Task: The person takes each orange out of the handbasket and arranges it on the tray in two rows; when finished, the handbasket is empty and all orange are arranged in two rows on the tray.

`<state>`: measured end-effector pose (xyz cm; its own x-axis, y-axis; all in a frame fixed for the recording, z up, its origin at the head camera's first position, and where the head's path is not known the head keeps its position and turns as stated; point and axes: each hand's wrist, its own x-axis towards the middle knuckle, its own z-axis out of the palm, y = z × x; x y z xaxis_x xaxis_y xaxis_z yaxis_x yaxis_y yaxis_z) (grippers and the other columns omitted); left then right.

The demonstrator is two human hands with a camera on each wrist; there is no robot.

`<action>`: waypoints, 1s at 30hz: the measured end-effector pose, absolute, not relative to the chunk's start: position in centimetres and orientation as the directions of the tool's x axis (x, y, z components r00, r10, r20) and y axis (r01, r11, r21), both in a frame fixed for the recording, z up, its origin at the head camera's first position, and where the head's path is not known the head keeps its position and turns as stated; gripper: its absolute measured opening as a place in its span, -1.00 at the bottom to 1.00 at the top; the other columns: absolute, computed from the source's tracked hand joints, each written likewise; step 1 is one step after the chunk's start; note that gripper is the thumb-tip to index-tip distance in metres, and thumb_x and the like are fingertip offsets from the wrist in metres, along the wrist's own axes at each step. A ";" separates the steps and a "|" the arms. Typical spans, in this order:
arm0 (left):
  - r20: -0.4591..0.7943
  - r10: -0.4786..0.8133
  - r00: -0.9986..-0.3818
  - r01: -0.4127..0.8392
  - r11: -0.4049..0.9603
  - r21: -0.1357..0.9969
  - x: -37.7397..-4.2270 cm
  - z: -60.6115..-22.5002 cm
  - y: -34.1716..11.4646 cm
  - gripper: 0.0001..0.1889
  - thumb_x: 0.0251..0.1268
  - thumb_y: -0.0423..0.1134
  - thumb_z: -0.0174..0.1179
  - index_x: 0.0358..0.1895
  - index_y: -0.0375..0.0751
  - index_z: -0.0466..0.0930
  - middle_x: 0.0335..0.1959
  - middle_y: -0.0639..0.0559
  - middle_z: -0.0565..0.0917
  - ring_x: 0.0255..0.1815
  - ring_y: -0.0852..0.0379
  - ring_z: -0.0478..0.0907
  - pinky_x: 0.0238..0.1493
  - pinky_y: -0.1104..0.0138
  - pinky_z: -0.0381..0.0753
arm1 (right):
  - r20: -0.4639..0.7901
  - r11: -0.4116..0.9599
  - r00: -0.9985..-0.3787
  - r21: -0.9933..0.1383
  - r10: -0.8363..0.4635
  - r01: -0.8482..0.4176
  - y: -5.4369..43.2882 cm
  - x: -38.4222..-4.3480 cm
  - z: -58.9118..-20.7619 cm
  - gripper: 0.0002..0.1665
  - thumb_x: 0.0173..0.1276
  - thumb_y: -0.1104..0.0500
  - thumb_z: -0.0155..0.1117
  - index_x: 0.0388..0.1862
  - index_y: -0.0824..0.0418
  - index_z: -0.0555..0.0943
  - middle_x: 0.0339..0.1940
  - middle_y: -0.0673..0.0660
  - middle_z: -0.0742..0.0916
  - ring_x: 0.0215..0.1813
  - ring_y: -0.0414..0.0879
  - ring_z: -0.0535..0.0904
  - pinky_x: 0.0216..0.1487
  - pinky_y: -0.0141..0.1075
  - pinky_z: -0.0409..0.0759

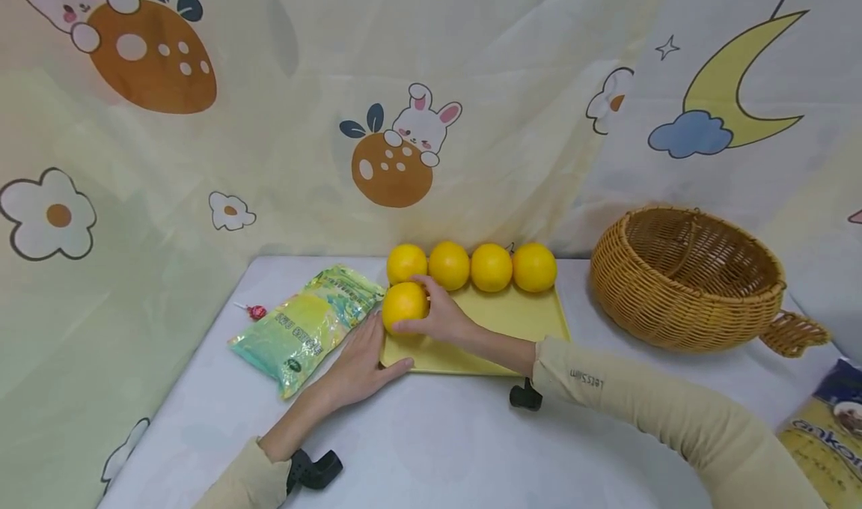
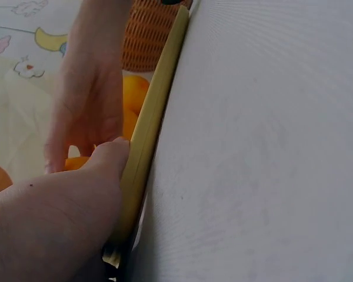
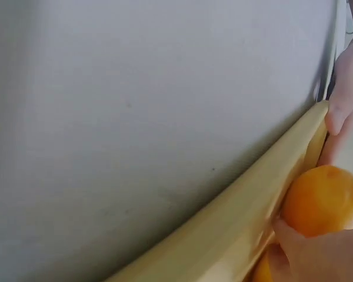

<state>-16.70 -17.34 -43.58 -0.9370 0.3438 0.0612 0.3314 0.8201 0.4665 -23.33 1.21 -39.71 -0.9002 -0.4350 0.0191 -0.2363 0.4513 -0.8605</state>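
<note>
Partly, the right hand (image 1: 444, 314) hides the orange (image 1: 402, 304) it grips, the left hand (image 1: 360, 363) straight-fingered beside the tray (image 1: 515, 318).

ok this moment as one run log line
right hand: grips front orange | left hand: at near left corner of tray | four oranges: row along tray's far edge | basket: right of tray

White table (image 1: 458, 434) (tray (image 1: 498, 318), packet (image 1: 306, 329), basket (image 1: 673, 307))

Four oranges (image 1: 449, 266) lined the far edge of the tray (image 1: 512, 318); a fifth orange (image 1: 405, 307) was at its left edge, before the leftmost. Left lay a plastic packet (image 1: 306, 329), then a lollipop (image 1: 257, 312) near the table's (image 1: 458, 442) left edge; right, a wicker basket (image 1: 663, 311).
</note>
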 end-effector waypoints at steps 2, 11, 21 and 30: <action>0.067 0.349 -0.935 0.339 0.819 0.462 -16.6 -43.6 -17.3 0.07 0.32 0.31 0.03 0.55 -0.31 -0.36 0.61 -0.22 -0.21 0.62 -0.17 -0.22 0.57 -0.11 -0.10 | -0.004 0.444 -0.912 -0.874 -0.410 -0.196 1.5 -22.8 -39.5 0.15 0.08 -0.01 0.54 0.51 0.19 0.08 0.45 0.23 0.34 0.38 0.12 0.37 0.38 0.00 0.41; 0.063 0.326 -0.943 0.318 0.830 0.458 -16.6 -43.6 -17.5 0.09 0.30 0.32 0.04 0.55 -0.32 -0.36 0.60 -0.24 -0.22 0.62 -0.18 -0.21 0.56 -0.14 -0.08 | -0.111 0.409 -0.930 -0.911 -0.349 -0.044 5.7 -20.9 -38.1 0.16 0.14 -0.04 0.50 0.55 0.04 -0.02 0.52 0.19 0.23 0.52 0.15 0.24 0.38 0.04 0.43; 0.050 0.323 -0.945 0.311 0.843 0.439 -16.6 -43.9 -17.5 0.11 0.29 0.35 0.02 0.55 -0.32 -0.38 0.60 -0.23 -0.25 0.63 -0.17 -0.23 0.56 -0.11 -0.06 | -0.052 0.302 -0.957 -0.953 -0.287 -0.039 13.3 -19.1 -37.5 0.02 0.32 0.00 0.33 0.55 0.02 -0.08 0.46 0.20 0.30 0.46 0.13 0.33 0.34 0.04 0.47; 0.024 0.316 -0.949 0.294 0.851 0.436 -16.6 -43.8 -17.3 0.11 0.30 0.37 -0.01 0.55 -0.33 -0.40 0.60 -0.22 -0.27 0.63 -0.17 -0.24 0.56 -0.11 -0.07 | 0.071 0.322 -0.963 -0.934 -0.259 -0.155 16.6 -17.4 -36.6 -0.15 0.37 0.08 0.28 0.49 0.20 0.08 0.37 0.29 0.39 0.37 0.19 0.42 0.17 -0.39 0.59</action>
